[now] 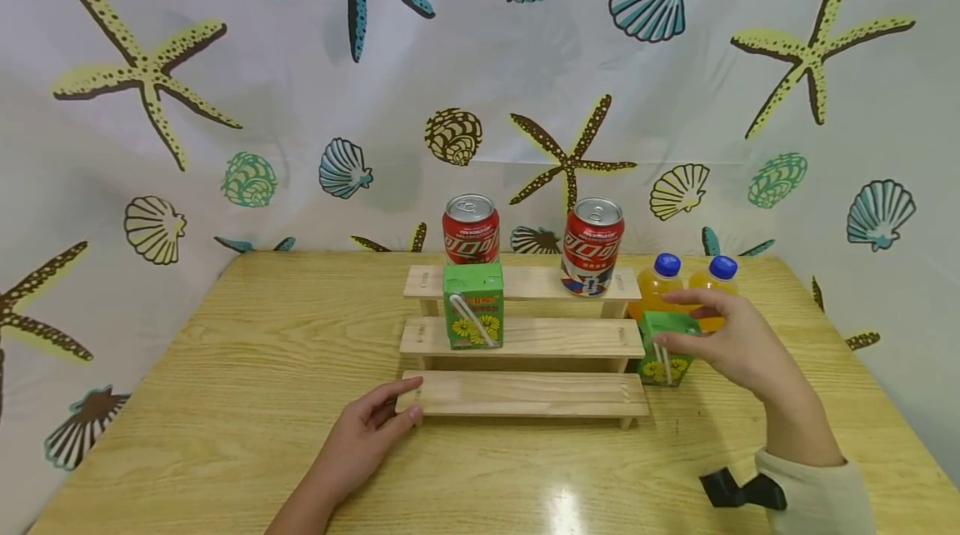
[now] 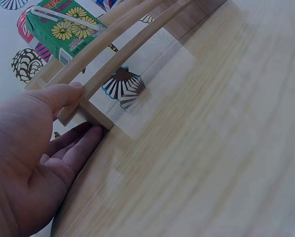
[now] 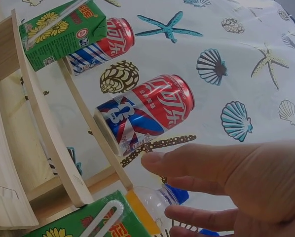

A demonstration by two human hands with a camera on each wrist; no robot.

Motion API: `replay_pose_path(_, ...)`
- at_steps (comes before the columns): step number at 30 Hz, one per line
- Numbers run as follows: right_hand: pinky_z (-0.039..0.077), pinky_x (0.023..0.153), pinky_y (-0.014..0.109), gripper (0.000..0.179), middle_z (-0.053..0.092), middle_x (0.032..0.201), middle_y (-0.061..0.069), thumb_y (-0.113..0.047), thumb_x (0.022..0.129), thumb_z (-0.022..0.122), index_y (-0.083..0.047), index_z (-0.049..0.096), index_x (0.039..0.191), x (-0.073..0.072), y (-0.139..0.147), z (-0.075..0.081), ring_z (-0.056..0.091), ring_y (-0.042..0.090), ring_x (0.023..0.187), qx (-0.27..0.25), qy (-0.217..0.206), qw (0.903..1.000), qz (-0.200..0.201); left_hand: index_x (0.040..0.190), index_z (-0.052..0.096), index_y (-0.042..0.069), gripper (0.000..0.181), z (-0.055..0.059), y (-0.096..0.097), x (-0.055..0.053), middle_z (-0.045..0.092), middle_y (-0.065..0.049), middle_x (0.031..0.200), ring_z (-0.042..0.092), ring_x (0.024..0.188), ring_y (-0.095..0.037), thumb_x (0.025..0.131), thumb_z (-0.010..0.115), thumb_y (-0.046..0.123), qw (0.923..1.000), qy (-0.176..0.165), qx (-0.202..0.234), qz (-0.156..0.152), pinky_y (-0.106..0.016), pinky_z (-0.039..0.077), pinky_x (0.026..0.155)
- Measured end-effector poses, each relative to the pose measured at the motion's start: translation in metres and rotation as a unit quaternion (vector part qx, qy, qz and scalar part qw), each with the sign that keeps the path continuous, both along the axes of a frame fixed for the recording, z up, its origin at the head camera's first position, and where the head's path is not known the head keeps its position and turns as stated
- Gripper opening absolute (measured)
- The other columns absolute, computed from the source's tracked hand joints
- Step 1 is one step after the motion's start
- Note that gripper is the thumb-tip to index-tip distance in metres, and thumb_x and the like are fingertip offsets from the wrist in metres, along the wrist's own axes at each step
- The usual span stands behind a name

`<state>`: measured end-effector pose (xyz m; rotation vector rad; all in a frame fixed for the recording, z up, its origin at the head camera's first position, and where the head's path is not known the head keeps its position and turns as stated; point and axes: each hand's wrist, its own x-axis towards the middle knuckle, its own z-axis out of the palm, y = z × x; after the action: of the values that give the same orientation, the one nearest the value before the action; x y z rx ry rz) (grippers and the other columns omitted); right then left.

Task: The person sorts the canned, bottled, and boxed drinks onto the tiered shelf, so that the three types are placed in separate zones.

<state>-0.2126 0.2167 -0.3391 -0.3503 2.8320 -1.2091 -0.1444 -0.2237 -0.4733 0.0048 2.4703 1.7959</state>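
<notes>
A three-step wooden shelf (image 1: 525, 393) stands mid-table. Two red cans (image 1: 470, 228) (image 1: 592, 246) stand on its top step, and a green juice box (image 1: 473, 306) stands on the middle step at the left. My left hand (image 1: 408, 402) lies on the table, thumb on the bottom step's left end, straight fingers (image 2: 83, 143) against its leg. A second green juice box (image 1: 663, 362) stands on the table by the shelf's right end. My right hand (image 1: 675, 320) hovers at its top with fingers (image 3: 197, 160) extended; I cannot see a grip.
Two orange-drink bottles with blue caps (image 1: 660, 283) (image 1: 722, 272) stand just behind the second box, partly hidden by my right hand. A seashell-print cloth (image 1: 225, 102) closes off the back and sides. The wooden table (image 1: 225, 402) stretches bare to the left and in front.
</notes>
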Motion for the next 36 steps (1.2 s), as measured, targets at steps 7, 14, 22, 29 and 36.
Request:
replay_pose_path(7,0.056,0.089,0.056,0.063,0.046,0.148,0.026,-0.040,0.087,0.079,-0.006,0.060,0.136,-0.001,0.002,-0.002,0.049,0.048,0.126,0.022,-0.013,0.9997,-0.006,0.134,0.063,0.025,0.047,0.001,0.001,0.000,0.052,-0.001,0.149,0.037,0.146,-0.020,0.091,0.071,0.042,1.0000,0.000,-0.003,0.004,-0.040,0.035,0.118)
replay_pose_path(14,0.059,0.082,0.042,0.065,0.055,0.136,0.026,-0.039,0.087,0.079,-0.001,0.059,0.136,-0.002,0.001,-0.003,0.054,0.045,0.119,0.024,-0.043,0.9986,-0.020,0.134,0.063,0.025,0.047,0.001,0.001,0.000,0.052,-0.001,0.149,0.037,0.146,-0.020,0.092,0.071,0.042,1.0000,0.002,-0.001,0.002,-0.040,0.034,0.118)
replay_pose_path(22,0.056,0.094,0.055,0.068,0.045,0.148,0.028,-0.039,0.087,0.078,-0.001,0.056,0.139,-0.005,0.004,-0.006,0.051,0.049,0.124,0.016,-0.045,0.9980,-0.041,0.134,0.063,0.023,0.046,0.000,0.001,0.000,0.052,-0.001,0.148,0.037,0.146,-0.020,0.092,0.070,0.041,1.0000,0.007,-0.001,0.003,-0.041,0.034,0.118)
replay_pose_path(29,0.059,0.091,0.052,0.071,0.042,0.149,0.029,-0.040,0.088,0.077,-0.002,0.052,0.143,-0.003,0.005,-0.016,0.052,0.051,0.123,0.001,-0.046,0.9978,-0.049,0.133,0.063,0.024,0.046,-0.003,0.001,-0.001,0.053,0.001,0.148,0.035,0.148,-0.020,0.092,0.070,0.044,0.9999,0.009,0.005,-0.004,-0.040,0.033,0.119)
replay_pose_path(36,0.056,0.095,0.057,0.079,0.037,0.154,0.028,-0.049,0.088,0.075,-0.005,0.047,0.147,0.001,-0.002,-0.027,0.045,0.053,0.132,-0.010,-0.033,0.9965,-0.076,0.133,0.063,0.027,0.045,-0.003,-0.003,0.001,0.053,0.003,0.148,0.036,0.147,-0.019,0.091,0.071,0.044,0.9999,0.005,0.010,-0.001,-0.040,0.033,0.120)
